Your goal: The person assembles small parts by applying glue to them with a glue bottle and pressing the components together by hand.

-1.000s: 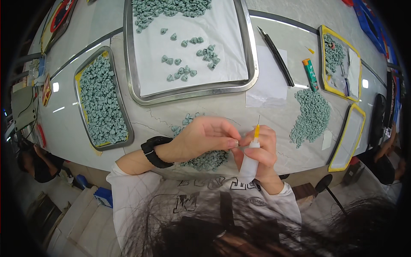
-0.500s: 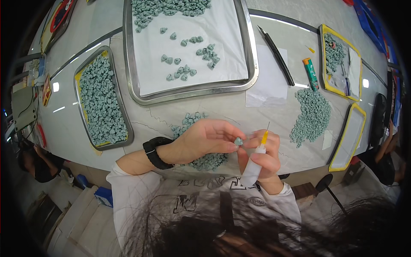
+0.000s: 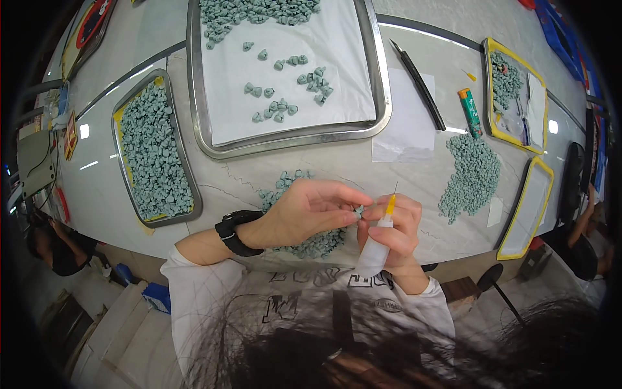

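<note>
My left hand [image 3: 311,206], a black watch on its wrist, pinches a small grey-green piece [image 3: 359,211] between thumb and fingertips. Closed around a white squeeze bottle [image 3: 373,255] with a yellow needle tip [image 3: 391,206] is my right hand [image 3: 403,235]; the needle points up and away from me. Fingertips of the right hand touch or nearly touch the piece. Under and beside my left hand lies a heap of similar grey-green pieces [image 3: 319,245], partly hidden by the hand.
A large metal tray [image 3: 214,152] lined with white paper holds scattered pieces. Left of it stands a smaller, full tray [image 3: 197,209]. To the right lie a pile of tinier pieces [image 3: 471,174], a green tube [image 3: 470,111], black tweezers [image 3: 421,87] and yellow-edged trays [image 3: 549,117].
The bottle and my right hand have shifted slightly left, toward the piece. The piece has turned between the fingertips. My left hand has hardly moved.
</note>
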Tool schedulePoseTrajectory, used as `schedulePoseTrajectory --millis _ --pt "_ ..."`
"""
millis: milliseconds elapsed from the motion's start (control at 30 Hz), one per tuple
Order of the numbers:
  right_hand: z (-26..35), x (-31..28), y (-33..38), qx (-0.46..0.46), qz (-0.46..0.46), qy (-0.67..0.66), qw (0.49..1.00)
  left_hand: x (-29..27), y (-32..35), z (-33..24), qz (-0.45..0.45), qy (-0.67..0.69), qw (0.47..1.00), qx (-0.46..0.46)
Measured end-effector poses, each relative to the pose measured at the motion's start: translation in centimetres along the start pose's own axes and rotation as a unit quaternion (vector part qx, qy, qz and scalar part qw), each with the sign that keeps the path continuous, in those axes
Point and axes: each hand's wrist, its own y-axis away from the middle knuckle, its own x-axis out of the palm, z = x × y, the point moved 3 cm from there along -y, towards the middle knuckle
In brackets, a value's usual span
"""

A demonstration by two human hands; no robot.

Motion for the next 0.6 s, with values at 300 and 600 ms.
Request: schedulePoseTrajectory --millis 300,600 --pt "0.2 -1.4 0.4 0.012 -0.027 -0.153 0.988 -0.2 0.2 -0.3 -0.052 0.040 0.998 -0.005" --pt "0.3 -2.2 -0.5 0.044 0.045 -0.142 0.988 -0.1 0.1 -0.1 -0.046 0.013 0.998 0.036"
